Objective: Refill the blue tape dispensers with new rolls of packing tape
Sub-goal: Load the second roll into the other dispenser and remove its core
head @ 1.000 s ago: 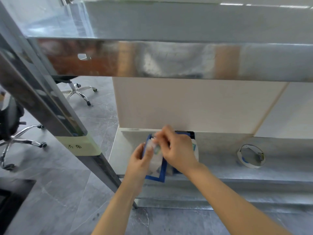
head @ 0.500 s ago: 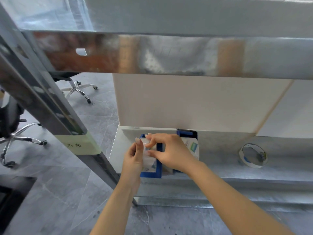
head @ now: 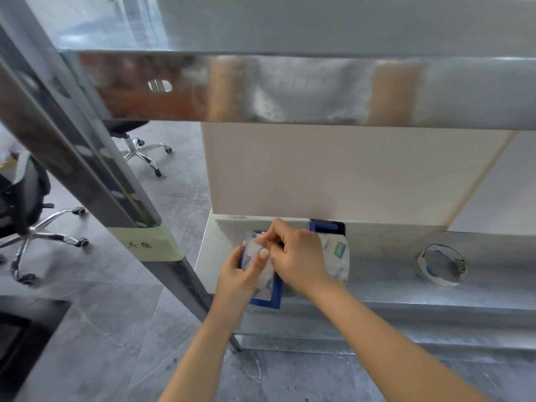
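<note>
The left hand (head: 236, 281) is clamped on a blue dispenser (head: 265, 285) at the front edge of the shelf (head: 406, 288), likely steadying it while the right hand (head: 298, 258), closed in a pinch, works the clear tape (head: 256, 246) at its top. A second dispenser (head: 333, 250) stands just behind the first against the wall; a spent core (head: 442, 264) lies well apart from it, probably discarded.
</note>
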